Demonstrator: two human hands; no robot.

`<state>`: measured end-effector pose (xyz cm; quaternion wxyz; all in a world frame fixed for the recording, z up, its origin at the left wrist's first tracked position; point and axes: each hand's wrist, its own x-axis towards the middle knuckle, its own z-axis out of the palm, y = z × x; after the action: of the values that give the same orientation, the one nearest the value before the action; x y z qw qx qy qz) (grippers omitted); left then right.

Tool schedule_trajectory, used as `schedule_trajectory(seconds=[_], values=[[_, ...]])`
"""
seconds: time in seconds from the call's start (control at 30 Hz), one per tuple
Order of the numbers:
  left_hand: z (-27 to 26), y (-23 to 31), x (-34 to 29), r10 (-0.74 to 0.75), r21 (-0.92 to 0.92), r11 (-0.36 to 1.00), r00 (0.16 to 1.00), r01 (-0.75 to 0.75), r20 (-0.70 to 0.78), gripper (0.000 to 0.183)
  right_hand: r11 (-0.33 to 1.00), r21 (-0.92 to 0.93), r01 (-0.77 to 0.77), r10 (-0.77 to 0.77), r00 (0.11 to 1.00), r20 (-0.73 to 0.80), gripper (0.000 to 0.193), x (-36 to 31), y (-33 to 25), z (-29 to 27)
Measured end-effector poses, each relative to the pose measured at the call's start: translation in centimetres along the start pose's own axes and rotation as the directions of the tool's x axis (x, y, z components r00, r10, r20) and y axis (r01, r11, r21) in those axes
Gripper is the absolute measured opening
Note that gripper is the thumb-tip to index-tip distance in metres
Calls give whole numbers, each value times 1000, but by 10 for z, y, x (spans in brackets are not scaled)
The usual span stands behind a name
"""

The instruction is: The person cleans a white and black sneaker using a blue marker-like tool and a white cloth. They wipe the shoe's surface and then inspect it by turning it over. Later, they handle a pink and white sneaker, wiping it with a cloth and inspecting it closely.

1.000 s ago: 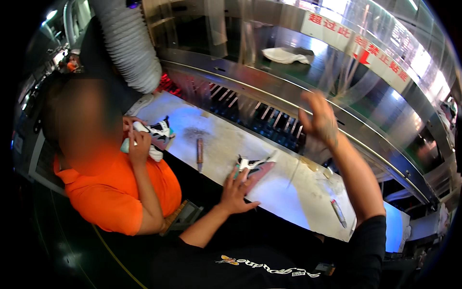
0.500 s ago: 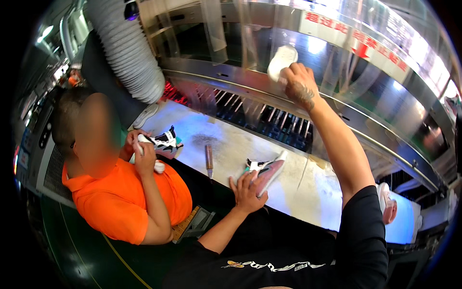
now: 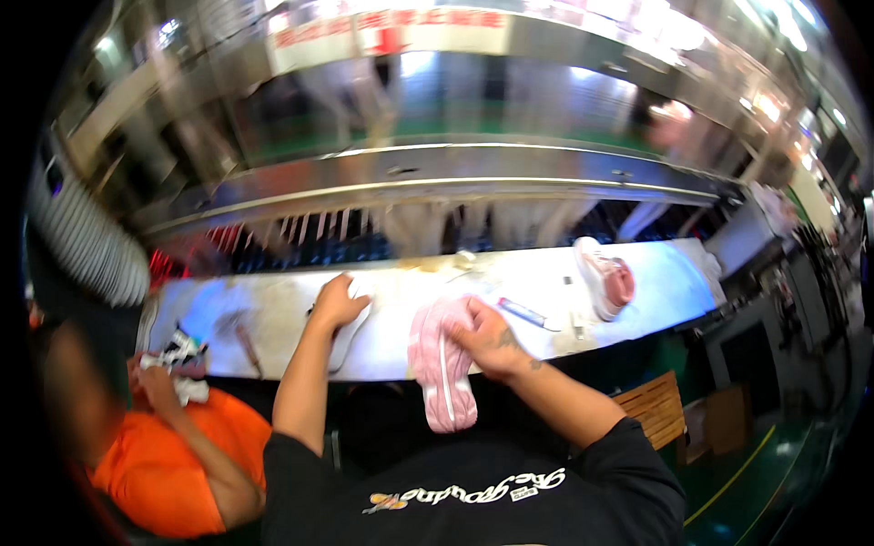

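A pink shoe sole (image 3: 443, 364) with white lines along its underside is held upright in my right hand (image 3: 490, 341), above the near edge of the bench. The fingers of that hand are closed on its side. My left hand (image 3: 339, 305) is further left over the bench, closed on a shoe (image 3: 350, 338). Only a pale grey-white edge of this shoe shows beneath the hand; the rest is hidden or blurred.
On the pale bench (image 3: 391, 355) lie a tube (image 3: 526, 314), a thin brush-like tool (image 3: 574, 308), a white-and-pink shoe (image 3: 604, 280) and a brown-handled tool (image 3: 246, 348). A co-worker in an orange shirt (image 3: 182, 464) holds a shoe at left. A machine rail (image 3: 437, 177) runs behind.
My view has turned right. My right hand has come down from the machine opening to the bench front with the sole, its pink side now showing. The left hand stays at the shoe.
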<state>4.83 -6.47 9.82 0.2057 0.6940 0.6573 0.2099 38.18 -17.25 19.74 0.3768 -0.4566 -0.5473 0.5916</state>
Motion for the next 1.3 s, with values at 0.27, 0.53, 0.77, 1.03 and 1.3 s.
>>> schedule_trajectory(seconds=[0.27, 0.53, 0.77, 1.03, 1.3], values=[[-27, 124, -108, 173, -417, 855, 927, -310, -333, 35, 967, -119, 225, -229, 973, -22, 27, -57, 39, -33], [18, 164, -156, -48, -716, 689, 993, 112, 110, 40, 889, -166, 426, -413, 904, 108, 25, -71, 42, -21], [35, 193, -169, 67, -939, 341, 994, 53, 81, 45, 876, -59, 479, -483, 867, -123, 20, -85, 68, -7], [73, 193, -200, 294, -944, 203, 936, -260, -195, 35, 766, -190, 614, -643, 740, -201, 19, -87, 82, -14], [65, 186, -207, 378, -700, 608, 912, -374, -159, 37, 776, -150, 612, -630, 754, -185, 25, -95, 93, -7]])
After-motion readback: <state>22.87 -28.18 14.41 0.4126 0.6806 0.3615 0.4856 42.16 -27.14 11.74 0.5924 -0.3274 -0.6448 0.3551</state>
